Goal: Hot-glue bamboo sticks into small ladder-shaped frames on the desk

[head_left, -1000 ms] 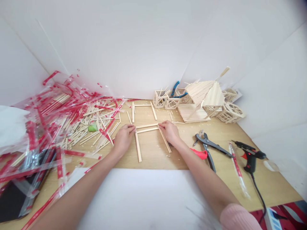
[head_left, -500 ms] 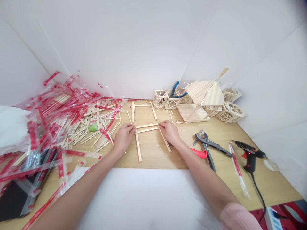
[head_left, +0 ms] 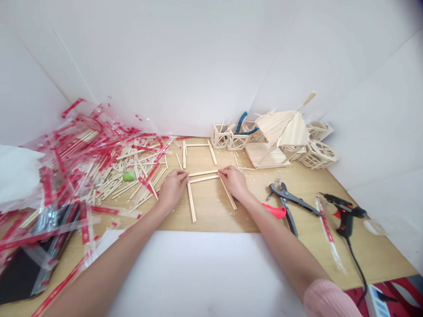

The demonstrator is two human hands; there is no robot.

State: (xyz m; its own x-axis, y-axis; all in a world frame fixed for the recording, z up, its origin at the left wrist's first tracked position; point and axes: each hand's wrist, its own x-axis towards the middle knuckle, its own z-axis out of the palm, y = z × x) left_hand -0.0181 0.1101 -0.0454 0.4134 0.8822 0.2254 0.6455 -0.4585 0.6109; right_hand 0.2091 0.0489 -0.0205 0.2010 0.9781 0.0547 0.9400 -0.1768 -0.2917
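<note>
My left hand point(head_left: 173, 188) is closed in a pinch at the left end of a thin wooden stick point(head_left: 203, 173). At its right end my right hand point(head_left: 234, 181) pinches too, so the stick spans between my fingertips. Just in front of it runs a second crosswise stick point(head_left: 205, 178), close to the same fingertips. Paired sticks extend toward me from the corners, a left leg point(head_left: 191, 202) and a right leg point(head_left: 228, 193), making a three-sided frame. My fingers hide the corners, so I cannot tell how the sticks join there.
Behind lies a similar stick frame point(head_left: 197, 145). Loose sticks point(head_left: 112, 185) and red-clear wrappers point(head_left: 82, 127) crowd the left. Rightward are a stick-built house point(head_left: 280, 127), blue-handled pliers point(head_left: 243, 123), a dark cutter point(head_left: 297, 203) and a glue gun point(head_left: 345, 215) with its cord.
My left hand and the left end of the sticks have shifted very slightly right. Both pinches stay as they were.
</note>
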